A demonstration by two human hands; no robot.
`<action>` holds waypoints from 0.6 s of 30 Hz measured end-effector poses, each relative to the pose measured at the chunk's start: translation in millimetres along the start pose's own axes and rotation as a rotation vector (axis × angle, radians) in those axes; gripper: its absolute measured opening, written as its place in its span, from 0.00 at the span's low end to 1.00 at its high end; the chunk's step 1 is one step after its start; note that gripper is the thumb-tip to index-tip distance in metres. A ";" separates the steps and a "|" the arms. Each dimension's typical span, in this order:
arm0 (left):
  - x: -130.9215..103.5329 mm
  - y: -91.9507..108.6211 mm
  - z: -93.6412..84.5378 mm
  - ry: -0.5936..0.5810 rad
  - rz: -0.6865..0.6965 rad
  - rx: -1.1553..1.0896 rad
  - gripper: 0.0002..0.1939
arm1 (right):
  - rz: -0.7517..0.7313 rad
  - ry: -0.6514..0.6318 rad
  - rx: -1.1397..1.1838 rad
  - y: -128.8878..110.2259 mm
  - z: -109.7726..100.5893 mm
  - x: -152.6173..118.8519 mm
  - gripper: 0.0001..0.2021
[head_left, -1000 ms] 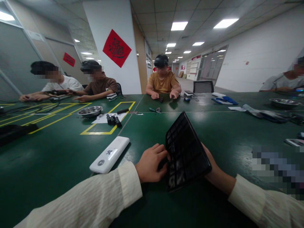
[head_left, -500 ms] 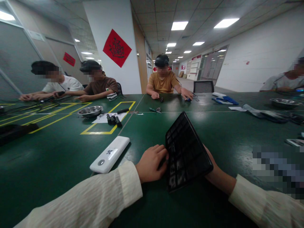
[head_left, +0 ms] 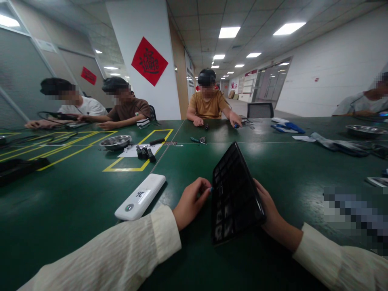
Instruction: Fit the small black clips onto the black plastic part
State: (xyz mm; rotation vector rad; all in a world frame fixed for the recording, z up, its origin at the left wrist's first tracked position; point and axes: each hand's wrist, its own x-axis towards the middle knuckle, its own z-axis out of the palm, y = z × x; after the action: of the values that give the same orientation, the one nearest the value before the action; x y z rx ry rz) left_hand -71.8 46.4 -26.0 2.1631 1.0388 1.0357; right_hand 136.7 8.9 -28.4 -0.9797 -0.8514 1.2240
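A flat black tray (head_left: 238,194), marked off in a grid of squares, stands tilted on its edge over the green table in front of me. My right hand (head_left: 271,214) grips its right side, with most of the fingers hidden behind it. Close to the tray's left edge, my left hand (head_left: 192,200) has thumb and forefinger pinched on a tiny blue thing (head_left: 211,189), too small to name. Left of that hand lies a white power bank (head_left: 141,197) marked 26.
Beyond the power bank are several black clips (head_left: 146,154) on white paper and a metal bowl (head_left: 115,142). A blue-handled tool (head_left: 198,140) lies mid-table. Cloth gloves (head_left: 338,145) and another bowl (head_left: 365,131) are at right. Several people sit around the green table (head_left: 188,163).
My left hand has drawn its fingers up into a pinch, and the blue thing now shows. The tray has turned slightly. A person's hand across the table has moved left.
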 end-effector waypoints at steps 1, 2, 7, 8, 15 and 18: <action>-0.1 0.7 -0.2 0.005 -0.007 -0.023 0.04 | 0.006 0.003 0.006 -1.0 0.4 -0.5 0.14; -0.2 1.2 -0.5 0.011 -0.016 -0.045 0.04 | 0.011 0.006 0.009 -1.8 0.7 -0.7 0.14; -0.4 -1.7 -0.1 0.055 -0.081 -0.144 0.10 | 0.046 -0.009 0.005 -1.6 0.3 -1.1 0.14; -0.1 -2.7 0.1 0.068 -0.095 -0.158 0.11 | 0.059 -0.018 0.007 -0.7 0.3 -1.6 0.14; 3.0 -0.6 -2.1 0.103 -0.057 -0.167 0.09 | 0.119 -0.092 0.074 7.8 4.9 -9.3 0.12; 2.8 0.3 -1.7 0.091 -0.021 -0.156 0.09 | 0.131 -0.117 0.081 8.8 6.1 -10.5 0.12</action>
State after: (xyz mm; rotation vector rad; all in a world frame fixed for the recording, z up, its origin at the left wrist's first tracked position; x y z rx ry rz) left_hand -72.0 48.7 -23.6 1.9930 0.9845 1.1745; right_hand 126.3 0.0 -34.6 -0.9173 -0.8323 1.4282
